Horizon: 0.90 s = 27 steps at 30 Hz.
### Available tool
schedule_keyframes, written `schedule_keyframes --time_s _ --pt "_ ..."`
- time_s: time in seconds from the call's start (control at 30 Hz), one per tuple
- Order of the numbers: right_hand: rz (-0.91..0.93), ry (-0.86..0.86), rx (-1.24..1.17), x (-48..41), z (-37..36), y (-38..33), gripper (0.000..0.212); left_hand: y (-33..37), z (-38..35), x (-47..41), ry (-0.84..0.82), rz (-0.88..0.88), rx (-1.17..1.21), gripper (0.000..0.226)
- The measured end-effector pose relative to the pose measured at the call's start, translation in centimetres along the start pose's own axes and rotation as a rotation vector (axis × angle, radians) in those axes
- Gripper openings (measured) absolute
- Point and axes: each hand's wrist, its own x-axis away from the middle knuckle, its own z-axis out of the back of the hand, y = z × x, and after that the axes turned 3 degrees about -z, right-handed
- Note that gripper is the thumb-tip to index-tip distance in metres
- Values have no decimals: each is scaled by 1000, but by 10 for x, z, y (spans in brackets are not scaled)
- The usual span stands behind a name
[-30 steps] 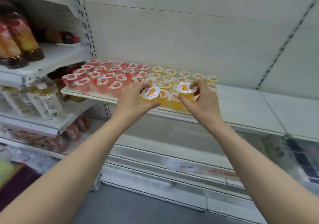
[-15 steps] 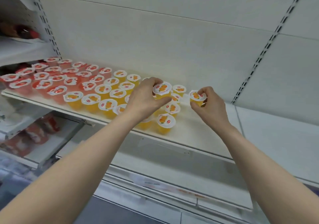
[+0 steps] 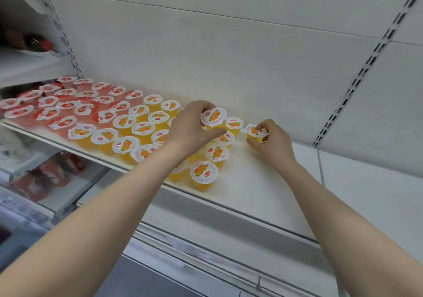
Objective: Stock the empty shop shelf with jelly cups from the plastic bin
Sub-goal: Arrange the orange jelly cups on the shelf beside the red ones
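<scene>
Cups (image 3: 124, 122) fill roughly half the shelf (image 3: 258, 189); left hand (image 3: 191, 128) grips an orange cup (image 3: 214, 116), right hand (image 3: 273, 142) a second cup (image 3: 254, 132).

The white shelf (image 3: 251, 193) carries small clear jelly cups standing upright in close rows, each sealed with a white lid printed with fruit. The red jelly cups (image 3: 61, 122) fill its left end, and the orange jelly cups (image 3: 124, 144) stand just beside them toward the middle. The left hand (image 3: 192, 129) grips one raised orange cup (image 3: 213, 116), slightly tilted. The right hand (image 3: 272, 143) holds another orange cup (image 3: 256, 132) near the back, just right of the rows.
</scene>
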Motion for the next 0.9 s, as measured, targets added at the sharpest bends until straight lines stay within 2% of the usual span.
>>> schedule_keyframes --time_s 0.23,0.43,0.63,0.77,0.9 --pt "40 -21 14 -9 -3 1 33 10 -8 -11 -17 -59 -10 56" --pt "171 -93 190 -12 16 6 38 25 -20 -19 -123 -144 -62 53" --pt "255 -110 299 -13 37 6 33 34 -46 -20 -319 -299 -361 59" --pt "273 -105 318 -11 44 11 30 33 -64 -19 -375 -352 -507 64" --pt "254 -69 344 -11 49 12 33 31 -70 -17 -378 -347 -543 67"
